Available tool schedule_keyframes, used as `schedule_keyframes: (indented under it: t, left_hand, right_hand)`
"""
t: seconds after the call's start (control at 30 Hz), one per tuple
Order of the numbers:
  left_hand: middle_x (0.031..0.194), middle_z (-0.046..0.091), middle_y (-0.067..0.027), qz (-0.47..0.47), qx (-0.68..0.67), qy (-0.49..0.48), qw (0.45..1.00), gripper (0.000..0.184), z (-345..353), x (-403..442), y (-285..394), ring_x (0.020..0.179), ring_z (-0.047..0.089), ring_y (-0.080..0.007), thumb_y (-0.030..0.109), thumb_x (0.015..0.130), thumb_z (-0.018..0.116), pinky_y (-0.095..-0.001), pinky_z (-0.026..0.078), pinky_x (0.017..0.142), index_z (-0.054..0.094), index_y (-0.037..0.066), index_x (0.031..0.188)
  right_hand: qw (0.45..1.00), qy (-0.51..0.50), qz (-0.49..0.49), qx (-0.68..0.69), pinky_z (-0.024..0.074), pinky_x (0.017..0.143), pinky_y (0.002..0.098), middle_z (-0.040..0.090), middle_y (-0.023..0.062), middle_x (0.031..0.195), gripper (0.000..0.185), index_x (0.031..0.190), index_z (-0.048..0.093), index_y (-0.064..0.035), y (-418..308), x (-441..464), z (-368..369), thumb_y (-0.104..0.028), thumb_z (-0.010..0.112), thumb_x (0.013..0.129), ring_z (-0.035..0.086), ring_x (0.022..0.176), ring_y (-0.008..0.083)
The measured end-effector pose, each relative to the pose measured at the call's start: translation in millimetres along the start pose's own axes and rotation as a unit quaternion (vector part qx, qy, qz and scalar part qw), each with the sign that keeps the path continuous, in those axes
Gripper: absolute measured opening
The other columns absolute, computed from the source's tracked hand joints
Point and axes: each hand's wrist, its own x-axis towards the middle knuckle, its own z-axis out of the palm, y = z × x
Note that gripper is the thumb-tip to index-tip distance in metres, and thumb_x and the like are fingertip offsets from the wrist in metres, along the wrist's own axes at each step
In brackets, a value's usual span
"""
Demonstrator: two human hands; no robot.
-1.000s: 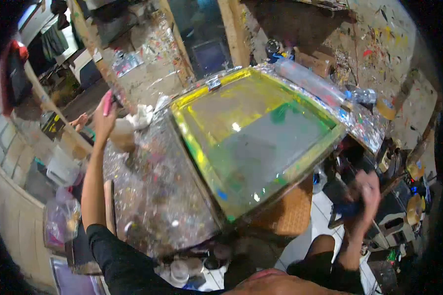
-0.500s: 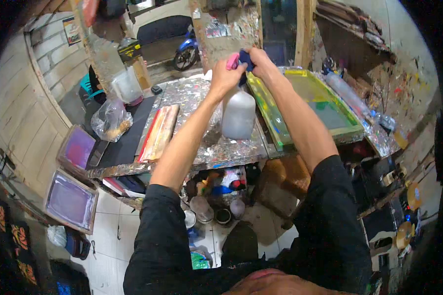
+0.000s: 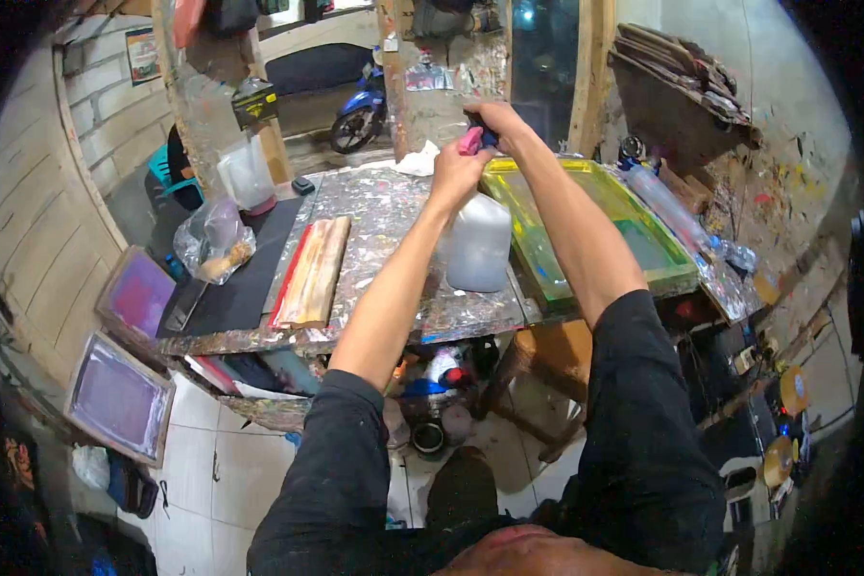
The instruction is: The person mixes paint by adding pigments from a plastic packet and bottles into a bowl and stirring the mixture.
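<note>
Left hand point(image 3: 458, 171) closed on pink item point(image 3: 469, 142); right hand point(image 3: 505, 125) beside it at dark-blue item point(image 3: 490, 137), grip I can't tell. Both arms stretched forward. Whitish jug point(image 3: 480, 252) upright on table point(image 3: 379, 206), just below. Black-yellow box point(image 3: 254, 104): print too small for me.

Worktable point(image 3: 379, 211) is crusted with multicoloured paint spatter. Left end carries a flat black sheet point(image 3: 245, 312), with a clear plastic bag point(image 3: 202, 245) on it. Just beside the sheet lies a long red-and-cream bar point(image 3: 314, 274). Middle: whitish translucent plastic jug point(image 3: 480, 248) stands upright. Right: rectangular yellow-and-green framed screen point(image 3: 586, 206) lies flat. Far edge has a crumpled white wad point(image 3: 416, 162).
</note>
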Motion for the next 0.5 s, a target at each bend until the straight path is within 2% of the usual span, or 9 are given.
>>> schedule_keyframes:
  t: [0.03,0.1,0.17,0.23,0.3,0.37,0.43,0.47,0.5]
  left_hand:
    - [0.077,0.066,-0.0184,-0.001,-0.003,-0.004,1.0,0.029,2,2,-5,0.071,0.064,-0.0289,0.024,0.074,0.067,-0.0398,0.047,0.066,0.065,0.001,0.091]
    - [0.077,0.066,-0.0186,-0.06,0.146,-0.047,0.986,0.027,0,2,14,0.071,0.064,-0.0296,0.023,0.074,0.065,-0.0399,0.047,0.067,0.064,0.001,0.089]
    - [0.076,0.066,-0.0181,-0.06,0.134,-0.05,0.988,0.025,-2,-6,24,0.071,0.064,-0.03,0.022,0.073,0.063,-0.0398,0.048,0.067,0.064,0.001,0.086]
    - [0.071,0.065,-0.0168,0.004,0.098,-0.046,0.994,0.023,2,-1,7,0.068,0.063,-0.0305,0.022,0.073,0.062,-0.0409,0.047,0.066,0.064,0.002,0.084]
    - [0.071,0.065,-0.0166,-0.006,0.094,-0.034,0.995,0.021,2,-2,14,0.069,0.063,-0.0307,0.021,0.074,0.061,-0.041,0.047,0.066,0.065,0.003,0.084]
    - [0.076,0.067,-0.0131,-0.043,0.155,-0.04,0.986,0.027,1,-1,16,0.07,0.062,-0.0183,0.025,0.077,0.064,-0.0343,0.046,0.066,0.066,0.002,0.092]
    - [0.079,0.068,-0.0123,-0.03,0.153,-0.048,0.987,0.028,-1,3,9,0.072,0.062,-0.0175,0.025,0.078,0.064,-0.0332,0.046,0.067,0.066,0.003,0.096]
    - [0.076,0.067,-0.012,0.004,0.095,-0.035,0.995,0.027,2,6,-5,0.07,0.062,-0.018,0.025,0.078,0.064,-0.0336,0.046,0.065,0.066,0.004,0.094]
    - [0.073,0.067,-0.0117,0.036,0.035,-0.022,0.998,0.026,1,4,0,0.067,0.061,-0.0185,0.025,0.078,0.063,-0.0341,0.046,0.063,0.067,0.004,0.092]
  right_hand:
    - [1.0,-0.008,0.01,0.007,0.0451,0.049,0.0357,0.06,0.0084,0.075,0.012,0.084,0.062,-0.0043,0,4,-1,-0.016,0.062,0.085,0.054,0.057,0.02]
    - [1.0,0.004,0.002,-0.009,0.0465,0.051,0.0384,0.061,0.0098,0.076,0.014,0.085,0.062,-0.0026,2,10,-1,-0.016,0.063,0.084,0.056,0.058,0.021]
    - [0.999,0.02,0.014,-0.021,0.0476,0.052,0.0404,0.061,0.0105,0.076,0.015,0.088,0.062,-0.0018,10,21,0,-0.016,0.063,0.083,0.057,0.06,0.0224]
    - [0.998,0.049,0.035,0.017,0.0479,0.053,0.0398,0.061,0.0102,0.076,0.014,0.088,0.062,-0.0029,3,10,8,-0.015,0.064,0.082,0.057,0.06,0.0235]
    - [0.994,0.029,0.052,0.092,0.0478,0.053,0.0408,0.061,0.0104,0.074,0.013,0.088,0.062,-0.0031,8,15,7,-0.015,0.063,0.082,0.057,0.058,0.0249]
    - [0.995,0.042,0.075,0.054,0.0475,0.054,0.0428,0.06,0.0107,0.072,0.012,0.087,0.061,-0.0025,8,29,9,-0.012,0.063,0.081,0.055,0.055,0.0267]
    - [0.993,-0.05,0.069,0.087,0.0462,0.046,0.036,0.056,0.007,0.066,0.01,0.082,0.057,-0.0046,7,25,14,-0.011,0.064,0.084,0.055,0.052,0.0209]
    - [0.99,-0.03,0.113,0.075,0.0456,0.044,0.0372,0.055,0.0075,0.066,0.007,0.085,0.056,-0.0037,7,23,18,-0.008,0.062,0.085,0.057,0.054,0.0212]
    - [0.99,-0.026,0.115,0.077,0.0456,0.044,0.0372,0.055,0.0075,0.066,0.007,0.085,0.056,-0.0037,4,13,20,-0.008,0.062,0.085,0.057,0.054,0.0212]
